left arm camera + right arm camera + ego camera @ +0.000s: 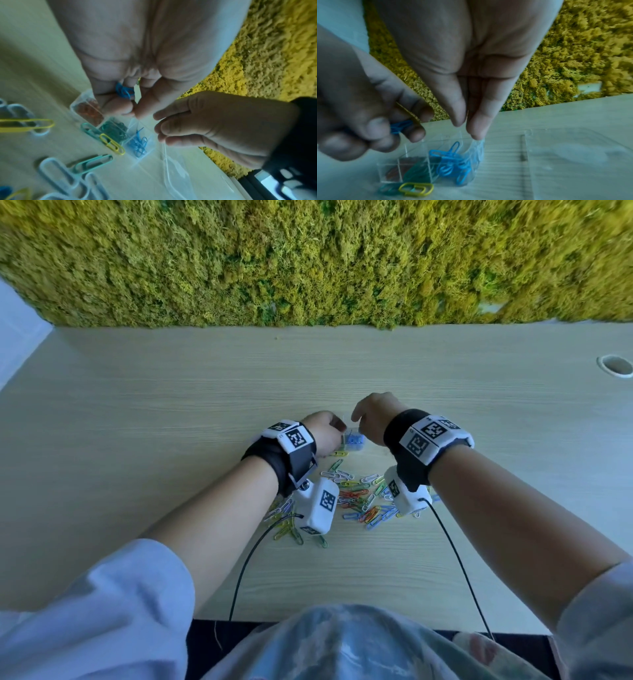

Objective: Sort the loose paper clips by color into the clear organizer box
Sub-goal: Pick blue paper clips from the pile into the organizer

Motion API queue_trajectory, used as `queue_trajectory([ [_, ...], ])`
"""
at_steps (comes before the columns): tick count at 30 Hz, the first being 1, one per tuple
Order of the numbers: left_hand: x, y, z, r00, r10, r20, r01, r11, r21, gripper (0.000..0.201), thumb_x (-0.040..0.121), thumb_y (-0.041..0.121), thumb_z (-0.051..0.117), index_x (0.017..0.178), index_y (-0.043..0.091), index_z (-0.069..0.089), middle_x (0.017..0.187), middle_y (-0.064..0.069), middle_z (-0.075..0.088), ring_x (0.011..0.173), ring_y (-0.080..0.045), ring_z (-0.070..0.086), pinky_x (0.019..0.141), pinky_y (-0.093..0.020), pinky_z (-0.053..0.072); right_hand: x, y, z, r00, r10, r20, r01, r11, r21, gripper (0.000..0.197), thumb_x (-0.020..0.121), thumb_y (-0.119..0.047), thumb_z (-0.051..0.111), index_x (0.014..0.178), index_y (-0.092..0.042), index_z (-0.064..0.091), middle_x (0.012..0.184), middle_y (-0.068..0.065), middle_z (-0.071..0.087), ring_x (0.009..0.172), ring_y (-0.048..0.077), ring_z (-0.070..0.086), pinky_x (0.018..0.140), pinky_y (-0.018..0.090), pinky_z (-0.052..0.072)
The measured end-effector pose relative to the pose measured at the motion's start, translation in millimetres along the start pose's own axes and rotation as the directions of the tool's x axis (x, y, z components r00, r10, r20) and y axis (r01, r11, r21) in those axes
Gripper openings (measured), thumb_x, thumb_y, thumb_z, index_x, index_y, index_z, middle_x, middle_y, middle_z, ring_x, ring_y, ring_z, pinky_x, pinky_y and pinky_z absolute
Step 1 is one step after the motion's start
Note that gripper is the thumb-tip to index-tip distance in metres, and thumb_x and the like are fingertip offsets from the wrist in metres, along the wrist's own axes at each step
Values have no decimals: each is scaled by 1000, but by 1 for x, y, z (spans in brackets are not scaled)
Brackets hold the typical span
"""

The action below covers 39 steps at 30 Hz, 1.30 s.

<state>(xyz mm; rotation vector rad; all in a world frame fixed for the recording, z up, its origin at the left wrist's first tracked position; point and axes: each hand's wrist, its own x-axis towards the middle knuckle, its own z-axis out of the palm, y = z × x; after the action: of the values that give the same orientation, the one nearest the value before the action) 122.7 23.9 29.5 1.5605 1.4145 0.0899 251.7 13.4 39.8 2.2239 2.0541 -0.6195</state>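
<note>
Left grip curled round blue clips – above organizer box

A pale wooden desk (with 1 round cable hole) meets a moss wall.

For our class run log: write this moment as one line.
left hand: holds blue clips | right hand: over organizer box | box: blue, green, red sorted | loose clips: remain

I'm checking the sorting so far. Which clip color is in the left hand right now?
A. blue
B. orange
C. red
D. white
A: the left hand curls round blue clips above the box, seen in both wrist views; a yellowish clip edge peeks out too.
</note>
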Motion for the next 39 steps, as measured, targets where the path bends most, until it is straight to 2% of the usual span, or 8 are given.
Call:
queue_trajectory([
  [5,6,16,10,989,131,-75,-101,942,319,34,91,2,40,119,14,57,125,-8,57,112,-28,56,76,-27,41,-18,25,-1,994,75,-79,-57,975,216,35,93,-7,43,116,-19,66,118,8,65,100,25,64,78,24,49],
  [13,10,25,18,946,321,-40,-251,808,533,37,84,-4,48,113,14,62,119,-7,60,105,-26,57,78,-30,46,-41,53,13,986,166,-23,-151,943,297,30,90,-15,54,116,-20,67,104,5,69,76,15,51,67,18,38],
  [18,9,18,19,912,398,-98,-304,816,491,40,85,-7,50,116,14,63,118,-9,62,105,-24,59,86,-31,50,-46,55,19,985,174,-3,-164,933,320,28,90,-17,56,116,-22,66,89,-1,64,75,14,53,68,20,40],
  [22,8,5,14,891,429,-151,-320,828,461,27,88,1,49,100,14,69,102,-4,66,91,-19,60,77,-23,46,-47,57,20,983,184,4,-173,916,362,27,88,-10,54,109,-17,69,80,-1,59,73,19,57,72,28,53],
  [29,-5,-11,11,923,373,-90,-281,817,504,12,86,18,58,84,17,69,73,7,57,71,-14,56,64,-21,41,-58,64,22,982,177,61,-183,977,106,21,86,-5,58,94,-18,73,99,2,70,90,20,65,72,24,51],
  [32,-9,-15,16,945,326,-2,-274,797,538,12,86,22,58,80,20,69,73,8,60,72,-14,58,65,-22,45,-62,63,28,976,182,118,-183,983,4,19,86,-8,59,97,-17,72,103,3,69,94,22,65,70,24,50],
  [36,-14,-11,29,952,296,77,-282,752,596,14,85,29,59,87,20,70,83,6,64,81,-17,62,75,-29,53,-63,61,37,974,181,135,-168,980,-106,14,87,-17,59,95,-16,70,95,5,67,81,22,60,46,19,37],
  [39,-17,-3,40,936,320,147,-339,706,622,15,84,30,60,90,20,69,83,5,62,81,-18,62,66,-27,51,-64,60,40,981,152,117,-140,984,-107,10,87,-23,62,95,-20,66,94,3,65,77,19,55,55,21,41],
])
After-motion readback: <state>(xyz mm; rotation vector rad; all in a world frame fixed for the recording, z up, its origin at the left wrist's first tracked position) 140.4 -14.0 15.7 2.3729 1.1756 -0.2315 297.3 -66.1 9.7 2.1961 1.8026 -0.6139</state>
